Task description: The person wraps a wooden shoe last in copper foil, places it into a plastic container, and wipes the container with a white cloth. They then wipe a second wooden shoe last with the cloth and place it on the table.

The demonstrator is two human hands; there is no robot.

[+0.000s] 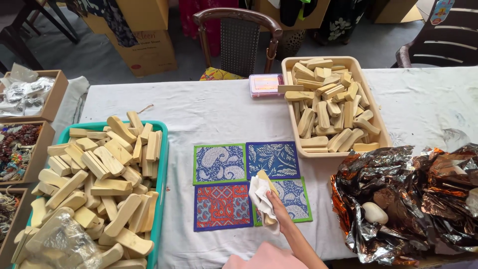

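Fingers (273,200) of the one hand (275,204) in view are closed around a white cloth (259,193) and a pale wooden block (266,182), held together just above the lower right of four patterned mats (222,205) laid in a square on the desk (209,107). Which hand this is cannot be told, and no second hand shows. Left of the mats, a teal tray (162,164) is heaped with more pale wooden blocks. Behind the mats to the right, a beige tub (381,122) holds another pile of blocks. Crumpled shiny foil (418,199) lies at the right edge, with a white egg-shaped lump (374,212) resting in it.
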